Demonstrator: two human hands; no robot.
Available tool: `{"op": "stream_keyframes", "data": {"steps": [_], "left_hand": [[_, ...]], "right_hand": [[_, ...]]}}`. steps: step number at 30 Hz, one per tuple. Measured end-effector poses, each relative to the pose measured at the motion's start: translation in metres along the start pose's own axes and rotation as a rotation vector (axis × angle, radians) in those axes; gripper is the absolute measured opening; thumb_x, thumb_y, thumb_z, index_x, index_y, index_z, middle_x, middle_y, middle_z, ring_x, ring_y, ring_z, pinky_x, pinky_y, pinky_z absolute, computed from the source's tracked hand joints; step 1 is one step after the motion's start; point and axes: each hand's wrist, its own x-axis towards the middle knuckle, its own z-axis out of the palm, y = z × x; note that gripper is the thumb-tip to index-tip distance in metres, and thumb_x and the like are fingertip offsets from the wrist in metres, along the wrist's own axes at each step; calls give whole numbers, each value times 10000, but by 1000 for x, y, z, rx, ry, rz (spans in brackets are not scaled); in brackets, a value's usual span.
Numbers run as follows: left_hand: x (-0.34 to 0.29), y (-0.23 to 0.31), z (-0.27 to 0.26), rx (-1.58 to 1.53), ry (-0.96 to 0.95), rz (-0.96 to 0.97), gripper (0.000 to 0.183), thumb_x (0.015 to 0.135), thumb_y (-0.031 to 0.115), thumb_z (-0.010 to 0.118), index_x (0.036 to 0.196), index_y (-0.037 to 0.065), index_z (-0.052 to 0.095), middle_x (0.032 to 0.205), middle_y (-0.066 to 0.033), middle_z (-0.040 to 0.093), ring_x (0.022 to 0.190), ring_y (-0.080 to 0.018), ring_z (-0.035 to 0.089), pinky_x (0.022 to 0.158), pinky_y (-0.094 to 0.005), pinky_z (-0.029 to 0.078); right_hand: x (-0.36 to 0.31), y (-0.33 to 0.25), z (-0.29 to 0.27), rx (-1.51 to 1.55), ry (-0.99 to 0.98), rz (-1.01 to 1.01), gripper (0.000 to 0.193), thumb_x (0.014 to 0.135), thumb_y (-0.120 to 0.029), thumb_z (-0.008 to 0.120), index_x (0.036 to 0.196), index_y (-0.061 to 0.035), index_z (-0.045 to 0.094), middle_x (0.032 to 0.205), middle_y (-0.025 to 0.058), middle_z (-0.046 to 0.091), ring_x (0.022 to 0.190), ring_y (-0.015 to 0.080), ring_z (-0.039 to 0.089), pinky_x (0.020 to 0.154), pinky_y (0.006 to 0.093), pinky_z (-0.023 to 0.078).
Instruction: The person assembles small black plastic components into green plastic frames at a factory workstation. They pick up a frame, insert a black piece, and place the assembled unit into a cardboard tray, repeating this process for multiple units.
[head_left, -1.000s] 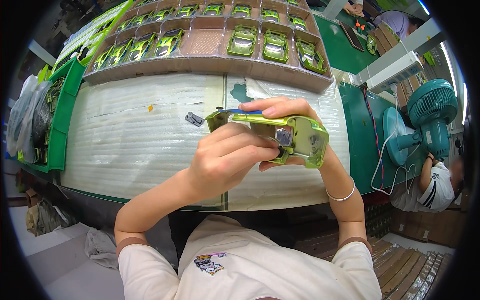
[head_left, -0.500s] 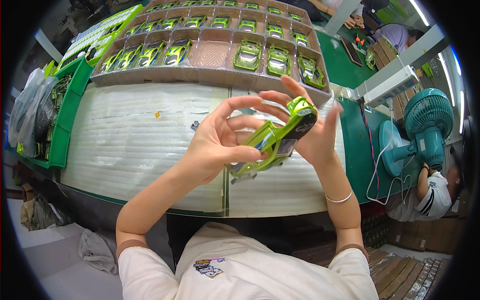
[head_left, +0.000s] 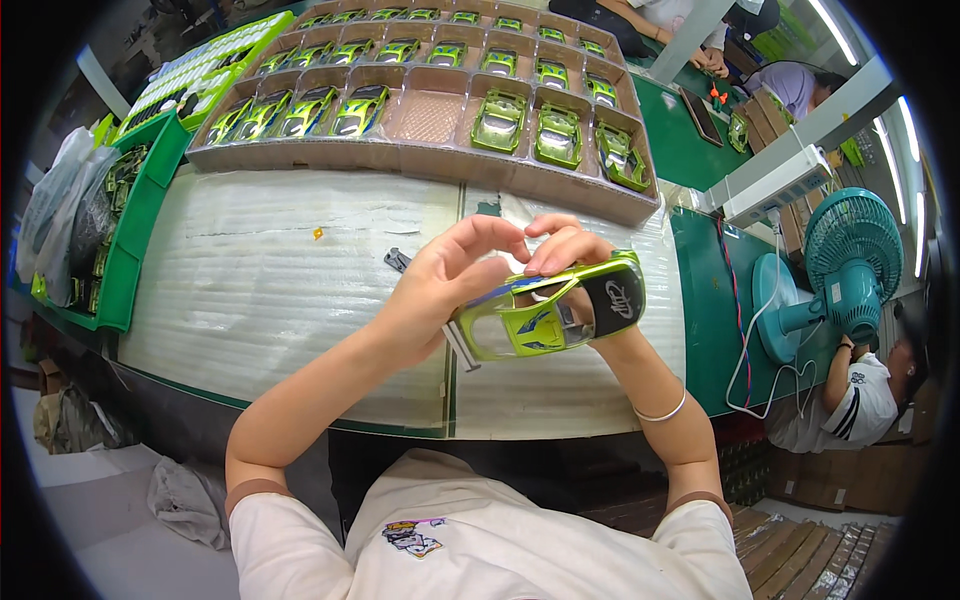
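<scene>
A bright green toy car body (head_left: 545,330) with a black hood, clear windows and blue markings is held up in front of me, tilted with its roof side toward me. Behind its upper edge are the curled fingers of my right hand (head_left: 575,248), which grips it; the palm is hidden by the car. My left hand (head_left: 430,290) is at the car's left end, thumb and bent fingers pinching near the side edge. A grey spoiler-like bar (head_left: 462,347) sticks out at that end. On the white mat (head_left: 270,300) lies a small dark grey part (head_left: 397,260).
A divided carton (head_left: 430,158) of green toy cars stands across the far side, one front compartment unfilled. To the left is a green crate (head_left: 150,230) with parts and plastic bags. A teal fan (head_left: 855,260) and cables stand at right. Other people sit beyond and at right.
The car has been turned so that its roof and hood face me more. My right fingers, spread before, have closed over its far edge.
</scene>
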Motion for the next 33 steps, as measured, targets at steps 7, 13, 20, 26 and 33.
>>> {"op": "stream_keyframes", "data": {"steps": [7,13,20,26,33], "left_hand": [[-5,-2,16,1099,-136,728,627,587,132,800,1117,14,486,1121,-147,530,1057,-262,534,892,-329,438],[-11,-4,17,1132,-79,824,636,522,93,815,1089,21,535,1049,-157,591,930,-249,606,768,-304,500],[-15,-2,22,1206,-106,816,610,531,116,811,1077,12,560,1027,-158,601,882,-244,631,735,-312,517],[-15,-2,23,1163,-90,834,609,523,103,805,1069,-1,557,1000,-170,607,880,-250,629,740,-305,512],[-15,0,24,1115,-77,854,553,557,133,790,1033,-5,545,991,-156,595,850,-254,622,718,-305,512]], "right_hand": [[4,-12,0,13,200,-45,158,775,-94,669,871,-90,544,849,37,560,862,188,537,902,389,379],[6,-11,12,70,187,-61,234,697,-32,715,851,-82,545,835,47,556,838,194,546,795,346,442],[5,-18,6,-8,162,-63,248,654,-53,761,801,-105,568,778,19,576,772,165,571,822,378,445],[8,-19,-1,-103,96,-100,232,664,-68,756,800,-108,573,783,20,593,781,164,588,895,419,416],[9,-21,4,197,118,-36,155,745,-128,695,844,-79,587,825,40,608,863,200,573,905,407,387]]}}
